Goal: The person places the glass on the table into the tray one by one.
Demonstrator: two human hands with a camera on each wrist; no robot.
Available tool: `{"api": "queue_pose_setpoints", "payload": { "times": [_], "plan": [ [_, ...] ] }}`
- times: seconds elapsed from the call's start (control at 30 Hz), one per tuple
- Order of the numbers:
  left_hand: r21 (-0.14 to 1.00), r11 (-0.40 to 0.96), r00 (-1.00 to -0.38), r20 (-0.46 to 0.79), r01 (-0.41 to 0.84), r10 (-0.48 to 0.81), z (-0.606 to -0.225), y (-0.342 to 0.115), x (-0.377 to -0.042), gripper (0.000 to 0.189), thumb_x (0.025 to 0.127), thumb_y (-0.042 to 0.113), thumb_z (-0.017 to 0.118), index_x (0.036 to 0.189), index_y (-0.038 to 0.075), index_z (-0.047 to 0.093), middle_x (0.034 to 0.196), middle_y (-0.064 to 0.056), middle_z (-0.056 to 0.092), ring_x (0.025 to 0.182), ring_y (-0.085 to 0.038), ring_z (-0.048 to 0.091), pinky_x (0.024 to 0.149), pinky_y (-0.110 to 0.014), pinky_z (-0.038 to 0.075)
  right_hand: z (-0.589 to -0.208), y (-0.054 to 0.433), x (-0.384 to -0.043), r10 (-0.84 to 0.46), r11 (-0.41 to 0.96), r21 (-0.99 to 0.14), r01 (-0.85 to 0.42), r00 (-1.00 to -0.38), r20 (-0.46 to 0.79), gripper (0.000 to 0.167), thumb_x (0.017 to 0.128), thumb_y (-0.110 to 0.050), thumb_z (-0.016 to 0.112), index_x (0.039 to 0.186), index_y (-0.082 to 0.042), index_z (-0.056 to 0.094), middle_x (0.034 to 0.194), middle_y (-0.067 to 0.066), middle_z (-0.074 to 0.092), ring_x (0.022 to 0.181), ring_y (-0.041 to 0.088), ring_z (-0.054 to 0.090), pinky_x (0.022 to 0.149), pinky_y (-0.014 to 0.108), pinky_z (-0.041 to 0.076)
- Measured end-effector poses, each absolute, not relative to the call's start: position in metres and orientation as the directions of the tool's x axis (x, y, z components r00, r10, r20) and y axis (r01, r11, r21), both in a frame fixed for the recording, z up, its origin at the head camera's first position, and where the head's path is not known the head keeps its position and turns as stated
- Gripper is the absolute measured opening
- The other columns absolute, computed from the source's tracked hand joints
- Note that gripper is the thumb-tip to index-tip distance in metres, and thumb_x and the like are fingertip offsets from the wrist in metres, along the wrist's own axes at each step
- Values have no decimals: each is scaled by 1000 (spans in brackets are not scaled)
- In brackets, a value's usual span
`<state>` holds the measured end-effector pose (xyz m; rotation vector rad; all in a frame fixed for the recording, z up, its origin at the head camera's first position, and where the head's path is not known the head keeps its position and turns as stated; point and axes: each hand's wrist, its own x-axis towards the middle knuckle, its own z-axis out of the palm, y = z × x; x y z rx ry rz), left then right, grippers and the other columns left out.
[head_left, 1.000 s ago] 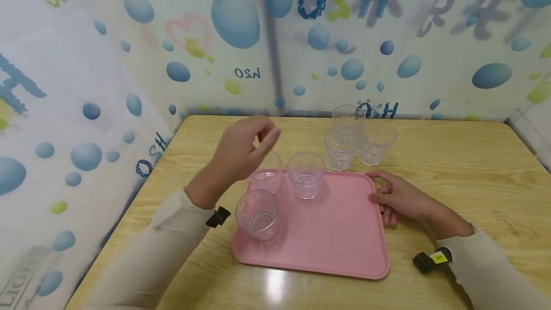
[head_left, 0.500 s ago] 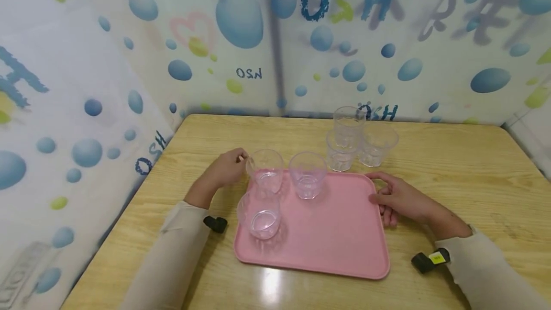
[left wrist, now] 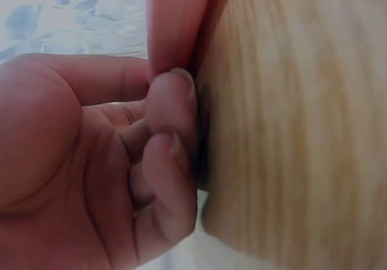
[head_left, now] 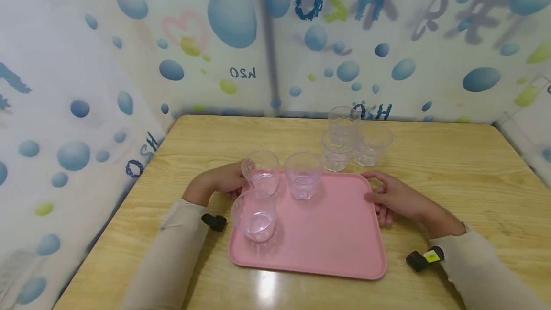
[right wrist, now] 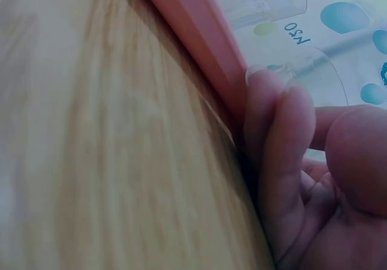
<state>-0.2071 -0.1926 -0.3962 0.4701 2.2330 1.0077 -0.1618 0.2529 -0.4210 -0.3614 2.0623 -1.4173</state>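
Pink tray [head_left: 329,233]: flat on the desk [head_left: 447,157], by the look of it, between left grip [head_left: 224,178] and right grip [head_left: 393,197].
Tray load: left-rear cup [head_left: 266,184], left-front cup [head_left: 258,224] and middle cup [head_left: 303,176], all upright, nothing on the right half's near part.
Rear trio of cups [head_left: 373,149]: on the desk, beyond the far rim.
Holding well: probably best with both ends matched in height, firmer support from the left because of the weight there, and slow, smooth handling against sliding.
Care point: left knuckles very near left-rear cup; best to avoid nudging it; contact impossible to tell.
Left grip: narrow, holding the left rim; fingers curled, fingertips [left wrist: 171,104] tucked low between rim and desk; thumb placement hard to tell.
Right grip: narrow, holding the right rim; thumb on the edge, index finger stretched toward the far corner, other fingers curled below.
Forearms: angled inward from both near corners, roughly mirrored.
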Motion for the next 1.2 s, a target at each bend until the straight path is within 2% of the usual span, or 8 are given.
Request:
{"api": "queue_pose_setpoints", "payload": {
  "times": [0.2,0.33,0.43,0.5,0.57,0.67,0.83,1.2],
  "plan": [
    [757,651,-745,-400,60,534,-396,-201,-203,29,99,10,50,126,4,45,58,0,47,48,-12,48,47,-25,42,-422,247,-162,-524,399,-909,122,-783,-336,62,103,-20,57,154,-11,25,71,10,61,49,17,64,51,38,58],
    [774,629,-739,-377,81,559,-397,-200,-203,20,99,11,50,118,5,51,56,-1,47,46,-12,47,45,-24,40,-414,252,-164,-374,456,-886,86,-885,-279,60,102,-27,59,152,-7,33,74,13,63,58,21,67,56,37,59],
    [766,637,-742,-376,88,555,-398,-200,-204,17,100,14,51,115,6,53,56,-2,49,46,-12,48,45,-24,41,-403,256,-168,-170,522,-853,14,-978,-120,61,101,-36,59,150,-5,37,94,18,62,76,28,69,65,36,60],
    [755,651,-750,-381,86,541,-398,-201,-203,19,100,14,50,117,7,52,57,-3,51,47,-13,50,45,-24,42,-397,257,-174,-76,563,-826,-18,-997,-30,69,100,-41,59,154,-8,32,117,25,58,102,36,66,79,44,60],
    [743,665,-751,-400,69,525,-398,-203,-202,21,101,14,50,121,7,50,59,-3,53,49,-14,51,46,-25,42,-394,256,-181,-40,585,-811,-19,-999,-6,81,98,-47,60,159,-13,20,142,27,44,127,44,51,93,56,53],
    [733,677,-752,-410,64,516,-398,-205,-201,26,101,14,49,126,6,46,61,-4,53,51,-13,51,47,-24,42,-393,252,-195,-68,595,-804,-15,-997,-32,98,94,-54,63,162,-21,-1,164,22,17,147,47,24,107,68,36],
    [731,678,-756,-401,76,517,-398,-205,-202,28,104,18,49,129,7,44,60,-3,53,51,-14,52,47,-24,42,-395,245,-212,-112,594,-804,-20,-992,-58,109,90,-58,65,159,-26,-13,169,14,4,152,46,12,112,70,27],
    [751,654,-767,-367,91,527,-401,-198,-206,24,105,18,48,128,9,48,58,0,48,48,-13,47,47,-25,41,-390,249,-212,-99,594,-804,-34,-995,-32,100,93,-59,61,160,-10,6,162,20,26,144,46,28,104,65,41]
  ]
}}
